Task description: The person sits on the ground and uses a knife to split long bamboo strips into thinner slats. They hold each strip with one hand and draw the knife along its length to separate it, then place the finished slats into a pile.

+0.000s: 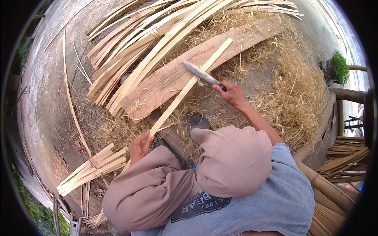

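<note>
A long pale bamboo strip (176,102) slants up and away across a wide wooden plank (169,74). Its near end is in my left hand (140,146), whose fingers are closed round it beside my knee. My right hand (231,94) grips the dark handle of a knife (201,74). The blade points to the far left and crosses over the strip above the plank. Whether the edge touches the strip I cannot tell.
Beyond the plank lies a big pile of split bamboo strips (138,51). Curly shavings (295,90) heap up at right. A smaller bundle of strips (94,167) rests at the near left. Thick bamboo poles (328,187) and more strips (344,157) stand at the right edge.
</note>
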The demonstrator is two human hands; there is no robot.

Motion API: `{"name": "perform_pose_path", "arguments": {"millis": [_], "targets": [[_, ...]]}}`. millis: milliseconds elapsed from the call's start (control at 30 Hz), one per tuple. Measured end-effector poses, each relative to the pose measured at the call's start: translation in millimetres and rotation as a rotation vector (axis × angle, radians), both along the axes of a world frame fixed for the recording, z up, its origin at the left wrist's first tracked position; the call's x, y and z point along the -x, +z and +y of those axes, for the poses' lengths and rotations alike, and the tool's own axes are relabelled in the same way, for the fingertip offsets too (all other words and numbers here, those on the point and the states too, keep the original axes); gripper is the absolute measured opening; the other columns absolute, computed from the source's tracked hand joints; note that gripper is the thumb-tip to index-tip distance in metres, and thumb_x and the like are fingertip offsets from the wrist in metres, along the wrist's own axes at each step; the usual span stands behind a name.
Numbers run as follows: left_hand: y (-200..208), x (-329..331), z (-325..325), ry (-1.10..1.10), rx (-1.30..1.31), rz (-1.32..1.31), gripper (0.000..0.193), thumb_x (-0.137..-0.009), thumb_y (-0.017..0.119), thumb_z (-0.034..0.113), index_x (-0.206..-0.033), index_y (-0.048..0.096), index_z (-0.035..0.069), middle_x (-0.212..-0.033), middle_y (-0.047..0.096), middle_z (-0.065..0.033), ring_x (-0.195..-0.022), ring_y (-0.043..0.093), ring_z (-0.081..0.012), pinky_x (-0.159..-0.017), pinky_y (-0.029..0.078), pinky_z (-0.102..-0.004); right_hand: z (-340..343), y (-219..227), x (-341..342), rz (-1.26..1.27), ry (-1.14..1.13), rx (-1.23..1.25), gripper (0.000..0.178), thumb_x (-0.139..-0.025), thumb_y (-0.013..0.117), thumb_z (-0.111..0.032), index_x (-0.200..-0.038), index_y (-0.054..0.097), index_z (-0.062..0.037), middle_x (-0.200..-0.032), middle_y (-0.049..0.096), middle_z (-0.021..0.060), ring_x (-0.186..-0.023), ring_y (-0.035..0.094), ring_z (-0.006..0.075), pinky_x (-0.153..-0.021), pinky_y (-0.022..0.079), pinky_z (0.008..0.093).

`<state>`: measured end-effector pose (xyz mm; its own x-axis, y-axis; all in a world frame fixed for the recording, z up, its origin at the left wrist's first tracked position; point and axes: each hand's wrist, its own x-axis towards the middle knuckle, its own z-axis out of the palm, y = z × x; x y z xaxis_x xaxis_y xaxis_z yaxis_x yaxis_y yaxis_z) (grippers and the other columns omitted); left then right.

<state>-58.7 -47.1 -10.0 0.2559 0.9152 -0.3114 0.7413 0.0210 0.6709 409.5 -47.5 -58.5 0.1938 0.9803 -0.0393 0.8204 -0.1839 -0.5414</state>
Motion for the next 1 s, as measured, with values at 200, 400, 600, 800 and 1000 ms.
{"name": "perform_pose_path", "arguments": {"millis": [200, 400, 600, 800, 1000], "targets": [[3, -22, 12, 0.036, -0.021, -0.051, 0.034, -0.094, 0.076, 0.023, -0.122, 0.073, 0.003, -0.097, 0.075, -0.0216, -0.085, 0.072, -0.0289, -0.078, 0.053, -0.036, 39, 8, -22, -0.018, -0.164, 0.082, 0.066, -0.099, 0.056, -0.064, -0.079, 0.064, -0.0016, -0.063, 0.065, 0.0193, -0.062, 0.068, 0.0355, -0.057, 0.052, 0.0489], [5, -19, 12, 0.043, 0.075, -0.119, 0.038, -0.094, 0.076, 0.023, -0.124, 0.072, 0.001, -0.105, 0.076, -0.0222, -0.094, 0.074, -0.026, -0.084, 0.054, -0.0357, 48, -3, -115, 0.009, -0.365, 0.075, 0.069, -0.098, 0.053, -0.068, -0.074, 0.06, -0.0034, -0.061, 0.061, 0.0165, -0.056, 0.061, 0.0325, -0.057, 0.049, 0.0473], [8, -8, 12, 0.036, 0.154, -0.075, 0.04, -0.097, 0.073, 0.027, -0.128, 0.071, 0.001, -0.114, 0.075, -0.022, -0.101, 0.072, -0.024, -0.091, 0.052, -0.0349, 49, 10, -80, -0.115, -0.202, 0.108, 0.072, -0.098, 0.051, -0.068, -0.072, 0.062, -0.0023, -0.064, 0.064, 0.021, -0.065, 0.065, 0.0358, -0.065, 0.049, 0.0507], [-10, -9, 12, -0.171, 0.074, 0.249, 0.042, -0.103, 0.059, 0.042, -0.09, 0.067, 0.003, -0.073, 0.066, -0.0223, -0.071, 0.064, -0.042, -0.067, 0.048, -0.0489, 57, -4, -95, 0.068, -0.433, 0.039, 0.071, -0.1, 0.055, -0.063, -0.076, 0.066, 0.0029, -0.064, 0.063, 0.0237, -0.061, 0.063, 0.0371, -0.061, 0.048, 0.0486], [-5, -59, 6, -0.147, -0.139, 0.364, 0.041, -0.104, 0.058, 0.041, -0.088, 0.065, 0.004, -0.072, 0.066, -0.0232, -0.071, 0.064, -0.0458, -0.063, 0.047, -0.0534, -33, 18, 106, 0.071, 0.271, -0.02, 0.06, -0.097, 0.06, -0.064, -0.09, 0.069, -0.0049, -0.064, 0.064, 0.016, -0.059, 0.068, 0.0351, -0.054, 0.053, 0.045]]}}
